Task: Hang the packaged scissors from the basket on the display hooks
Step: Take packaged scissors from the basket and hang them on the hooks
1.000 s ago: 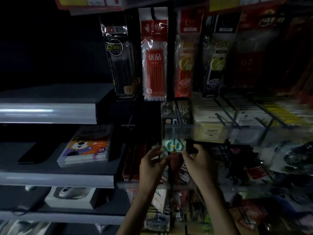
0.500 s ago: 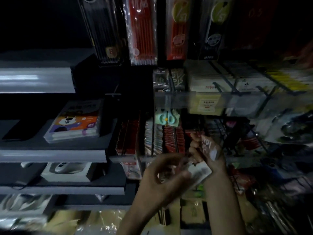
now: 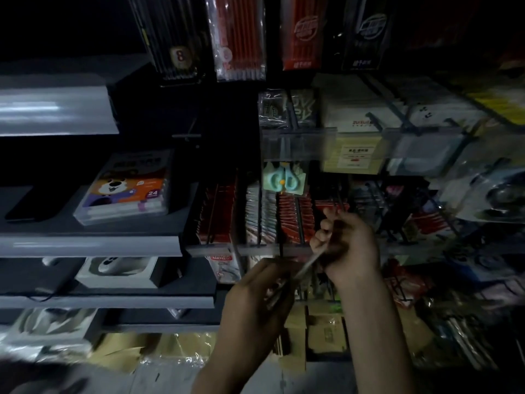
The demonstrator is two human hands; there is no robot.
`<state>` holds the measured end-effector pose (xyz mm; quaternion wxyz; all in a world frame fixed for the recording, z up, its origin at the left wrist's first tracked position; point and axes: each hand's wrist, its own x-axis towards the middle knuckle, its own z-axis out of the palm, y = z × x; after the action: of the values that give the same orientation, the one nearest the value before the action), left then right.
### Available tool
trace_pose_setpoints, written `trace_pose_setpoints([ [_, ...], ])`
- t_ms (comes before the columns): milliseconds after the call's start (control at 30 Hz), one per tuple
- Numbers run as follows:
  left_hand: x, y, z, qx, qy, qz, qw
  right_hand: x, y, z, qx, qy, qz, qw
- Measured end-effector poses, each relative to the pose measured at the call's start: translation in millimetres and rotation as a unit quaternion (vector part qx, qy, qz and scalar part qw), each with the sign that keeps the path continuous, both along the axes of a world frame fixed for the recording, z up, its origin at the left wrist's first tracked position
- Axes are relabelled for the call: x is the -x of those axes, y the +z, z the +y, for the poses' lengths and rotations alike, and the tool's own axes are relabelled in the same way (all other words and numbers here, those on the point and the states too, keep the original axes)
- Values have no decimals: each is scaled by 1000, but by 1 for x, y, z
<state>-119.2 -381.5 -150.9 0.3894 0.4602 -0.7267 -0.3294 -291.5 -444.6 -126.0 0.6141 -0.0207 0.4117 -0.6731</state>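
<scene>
While the scene is dim and smeared by motion, both hands show in front of the display rack, low and right of centre. The left hand (image 3: 262,297) is curled, its fingers folded around the lower end of a thin, flat package (image 3: 305,267) seen nearly edge-on. The right hand (image 3: 348,245) sits higher and just beside it, fingers bent and pinched on the upper end of the same package, so the piece runs on a slant between the two hands. What the package contains cannot be told from this angle.

Above the hands, one pack of scissors (image 3: 284,180) with pale green handles and an orange pivot already hangs from a hook, under the clear price rail (image 3: 298,145). It is apart from both hands. Rows of red packets (image 3: 295,220) hang behind the fingers. To the left, grey shelves (image 3: 91,245) carry a box of crayons (image 3: 127,191) with a cartoon bear on its lid.
</scene>
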Motion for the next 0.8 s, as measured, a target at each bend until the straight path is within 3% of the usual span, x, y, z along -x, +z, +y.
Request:
trace_pose_setpoints([
  [100, -2, 5, -3, -57, 48, 98, 992, 0, 16, 5, 11, -2, 31, 999],
  [267, -7, 5, -18, -154, 75, 259, 950, 0, 26, 11, 39, 68, 154, 985],
  [467, -4, 7, -28, -213, 58, 343, 913, -13, 21, 15, 35, 99, 328, 939],
  [633, 4, 2, -36, -222, 27, 343, 912, -19, 26, 24, 146, 32, 410, 900],
  [800, 2, 15, -42, -157, -2, 268, 951, -16, 28, 25, 190, -37, 455, 869],
])
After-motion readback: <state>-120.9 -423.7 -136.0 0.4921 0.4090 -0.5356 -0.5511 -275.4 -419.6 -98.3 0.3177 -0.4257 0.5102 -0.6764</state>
